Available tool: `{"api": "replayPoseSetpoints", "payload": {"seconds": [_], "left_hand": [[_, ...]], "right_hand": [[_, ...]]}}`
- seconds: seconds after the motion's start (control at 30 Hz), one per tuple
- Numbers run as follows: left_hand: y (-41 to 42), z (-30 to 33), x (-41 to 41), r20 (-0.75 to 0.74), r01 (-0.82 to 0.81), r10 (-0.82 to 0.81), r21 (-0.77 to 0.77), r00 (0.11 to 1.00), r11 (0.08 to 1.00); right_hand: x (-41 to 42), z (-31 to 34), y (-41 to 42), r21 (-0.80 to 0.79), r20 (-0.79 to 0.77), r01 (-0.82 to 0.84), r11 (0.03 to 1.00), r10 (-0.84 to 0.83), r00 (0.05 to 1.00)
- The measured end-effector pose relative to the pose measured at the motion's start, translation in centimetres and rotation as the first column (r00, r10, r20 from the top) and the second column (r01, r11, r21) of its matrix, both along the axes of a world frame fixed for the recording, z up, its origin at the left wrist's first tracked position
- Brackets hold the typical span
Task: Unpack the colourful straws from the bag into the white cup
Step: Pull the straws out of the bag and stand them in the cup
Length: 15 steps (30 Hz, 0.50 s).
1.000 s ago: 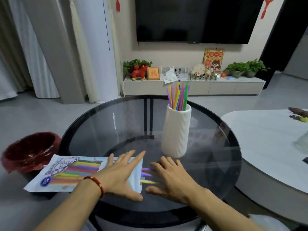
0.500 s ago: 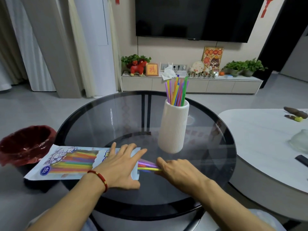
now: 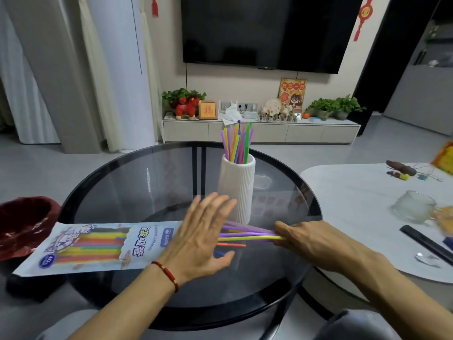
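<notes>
A flat white straw bag (image 3: 98, 246) with coloured straws showing through lies on the left of the round glass table (image 3: 127, 190). My left hand (image 3: 201, 236) presses flat, fingers spread, on the bag's open right end. My right hand (image 3: 308, 241) pinches a bunch of purple and yellow straws (image 3: 247, 235) drawn partly out of the bag to the right. A red straw and a blue straw tip poke out below them. The ribbed white cup (image 3: 236, 192) stands just behind, holding several upright straws (image 3: 236, 143).
A dark red bin (image 3: 24, 224) sits at the left beside the table. A white table (image 3: 362, 217) at the right carries a glass cup (image 3: 414, 206), a black strip and small items. A TV console stands against the far wall.
My right hand has closed on several straws and pulled them rightward out of the bag. My left hand stays pressing the bag's open end. The view has tilted slightly.
</notes>
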<state>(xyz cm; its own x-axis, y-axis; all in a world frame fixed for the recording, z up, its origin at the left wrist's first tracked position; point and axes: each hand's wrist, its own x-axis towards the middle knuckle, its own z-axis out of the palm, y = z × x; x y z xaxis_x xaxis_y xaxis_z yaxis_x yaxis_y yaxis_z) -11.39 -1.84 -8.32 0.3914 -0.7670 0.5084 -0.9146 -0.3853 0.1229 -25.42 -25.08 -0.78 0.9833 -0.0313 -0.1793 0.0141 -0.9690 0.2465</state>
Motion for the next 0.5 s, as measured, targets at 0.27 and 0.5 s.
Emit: {"api": "replayPoseSetpoints", "payload": {"seconds": [0.27,0.5], "left_hand": [[-4.4,0.5,-2.0,-0.037,0.01,-0.014,-0.091,0.999,0.996],[-3.3,1.2,-0.5,-0.173,-0.109,0.081,-0.164,0.982,0.98]], "right_hand": [[0.0,5.8,2.0,0.095,-0.054,0.025,0.995,-0.02,0.998],[-1.7,9.3,0.4,-0.184,0.774,-0.442,0.878,0.406,0.486]]}}
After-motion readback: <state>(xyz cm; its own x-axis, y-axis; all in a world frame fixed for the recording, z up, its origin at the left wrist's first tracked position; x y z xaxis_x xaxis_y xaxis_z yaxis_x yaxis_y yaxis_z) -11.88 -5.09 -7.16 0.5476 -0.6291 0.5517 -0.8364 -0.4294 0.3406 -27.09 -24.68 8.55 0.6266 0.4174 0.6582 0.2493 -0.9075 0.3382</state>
